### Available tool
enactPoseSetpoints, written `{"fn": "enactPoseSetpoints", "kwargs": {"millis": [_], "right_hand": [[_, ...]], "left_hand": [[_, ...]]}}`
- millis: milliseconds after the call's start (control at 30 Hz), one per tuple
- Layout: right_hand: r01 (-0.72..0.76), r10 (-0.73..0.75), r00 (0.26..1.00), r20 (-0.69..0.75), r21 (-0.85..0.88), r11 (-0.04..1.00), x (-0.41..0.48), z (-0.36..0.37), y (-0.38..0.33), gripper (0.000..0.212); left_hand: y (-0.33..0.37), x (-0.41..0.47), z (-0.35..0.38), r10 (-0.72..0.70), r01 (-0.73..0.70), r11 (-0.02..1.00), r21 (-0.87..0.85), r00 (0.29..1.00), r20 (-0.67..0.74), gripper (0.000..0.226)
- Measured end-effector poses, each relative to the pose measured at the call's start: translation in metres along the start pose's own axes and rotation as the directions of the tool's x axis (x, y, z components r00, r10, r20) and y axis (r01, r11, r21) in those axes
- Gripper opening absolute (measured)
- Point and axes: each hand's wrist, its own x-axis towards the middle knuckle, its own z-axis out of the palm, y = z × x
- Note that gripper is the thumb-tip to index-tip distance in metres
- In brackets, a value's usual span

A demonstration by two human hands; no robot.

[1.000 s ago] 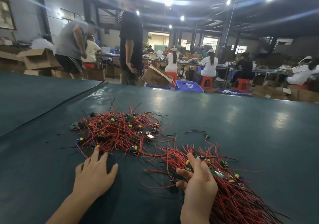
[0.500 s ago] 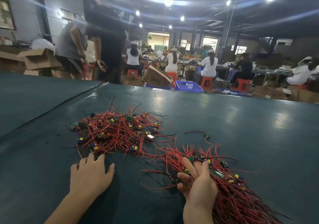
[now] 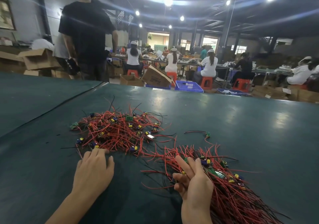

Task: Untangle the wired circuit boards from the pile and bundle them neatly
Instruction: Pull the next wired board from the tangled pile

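Near edge of the table, on my feed: left hand lies flat, fingers relaxed, holding nothing, fingertips touching the near fringe of the tangled pile of red-wired boards. Right hand sits on the left side of the bundle, two fingers straight over the boards, lower fingers curled into the wires. Bundle fans toward lower right, wires roughly parallel. One stray board lies apart, behind the bundle. Past the table: person in black shirt standing, blue crate on the floor.
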Motion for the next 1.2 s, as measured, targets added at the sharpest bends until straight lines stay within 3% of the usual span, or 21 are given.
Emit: {"fn": "enactPoseSetpoints", "kwargs": {"millis": [133, 233, 333, 400, 467, 567, 633, 767, 900, 1033, 1200], "right_hand": [[0.003, -0.003, 1.0, 0.018, -0.005, 1.0, -0.001, 0.001, 0.0, 0.042], [0.003, -0.003, 1.0, 0.03, -0.007, 1.0, -0.003, 0.002, 0.0, 0.04], [0.003, -0.002, 0.999, 0.039, -0.014, 1.0, -0.003, 0.002, 0.0, 0.037], [0.0, 0.001, 0.999, 0.042, -0.012, 1.0, -0.004, 0.003, 0.0, 0.034], [-0.004, 0.004, 0.999, 0.051, -0.014, 1.0, -0.004, 0.003, -0.001, 0.03], [-0.011, 0.012, 0.997, 0.071, -0.014, 1.0, -0.005, 0.003, -0.001, 0.023], [-0.013, 0.015, 0.997, 0.08, -0.021, 1.0, -0.006, 0.003, -0.001, 0.02], [-0.003, 0.007, 0.995, 0.096, -0.036, 0.999, -0.005, 0.002, 0.0, 0.017], [0.0, 0.009, 0.992, 0.126, -0.076, 0.997, -0.005, 0.003, 0.001, 0.021], [0.033, 0.019, 0.971, 0.237, -0.213, 0.976, -0.008, 0.006, 0.009, 0.013], [0.356, -0.065, 0.875, 0.479, -0.547, 0.758, -0.015, 0.006, 0.025, 0.043]], "left_hand": [[0.008, -0.002, -0.005, 0.154, -0.19, 0.96, -0.205, 0.972, -0.177, 0.014], [0.017, -0.008, -0.015, 0.327, -0.408, 0.865, -0.294, 0.9, -0.288, 0.019], [0.021, -0.011, -0.018, 0.405, -0.498, 0.825, -0.266, 0.851, -0.335, 0.023], [0.015, -0.008, -0.008, 0.376, -0.428, 0.887, -0.175, 0.887, -0.268, 0.021], [0.007, -0.006, 0.001, 0.242, -0.243, 0.967, -0.075, 0.97, -0.021, 0.047], [-0.004, -0.002, 0.009, 0.109, -0.127, 0.99, 0.066, 0.969, 0.223, 0.059], [-0.006, 0.0, 0.011, 0.097, -0.106, 0.994, 0.034, 0.976, 0.194, 0.055], [-0.007, 0.001, 0.007, 0.136, -0.142, 0.976, -0.164, 0.99, -0.044, 0.035], [0.006, -0.003, -0.005, 0.238, -0.32, 0.879, -0.353, 0.937, -0.256, 0.023], [0.034, -0.02, -0.009, 0.353, -0.492, 0.711, -0.502, 0.867, -0.351, 0.023], [0.059, -0.04, -0.007, 0.568, -0.711, 0.464, -0.528, 0.696, -0.439, 0.018]]}}
